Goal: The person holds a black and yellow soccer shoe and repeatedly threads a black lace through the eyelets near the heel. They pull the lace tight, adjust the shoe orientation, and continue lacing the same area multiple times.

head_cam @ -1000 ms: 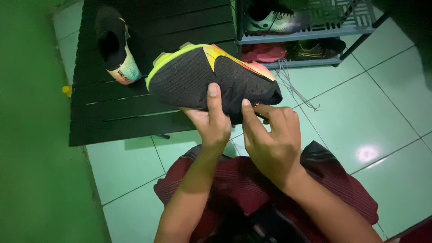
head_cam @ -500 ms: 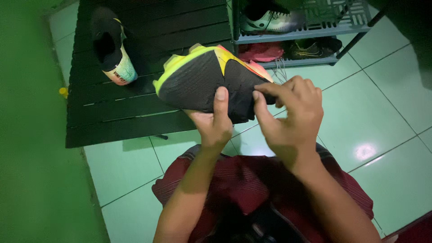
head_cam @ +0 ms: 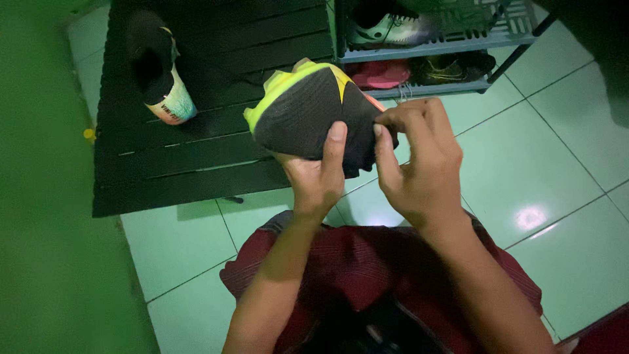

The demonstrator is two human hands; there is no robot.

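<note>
I hold a black knit sports shoe [head_cam: 303, 111] with a yellow-green sole edge and an orange patch up in front of me. My left hand [head_cam: 319, 172] grips it from below, thumb pressed on the black upper. My right hand [head_cam: 418, 160] pinches the shoe's right end between thumb and fingers. The shoe is tipped with its yellow heel toward the upper left. Its white laces [head_cam: 405, 90] peek out behind my right fingers.
A dark slatted bench [head_cam: 196, 157] stands ahead on pale green floor tiles, with the matching second shoe [head_cam: 160, 72] lying on it. A grey shoe rack [head_cam: 452, 46] at the upper right holds several shoes. A green wall runs along the left. My red shorts [head_cam: 367, 269] fill the bottom.
The shoe has rotated and foreshortened, its toe end swinging toward me. My right hand rose from under the shoe to pinch its right end. The view shifted slightly left.
</note>
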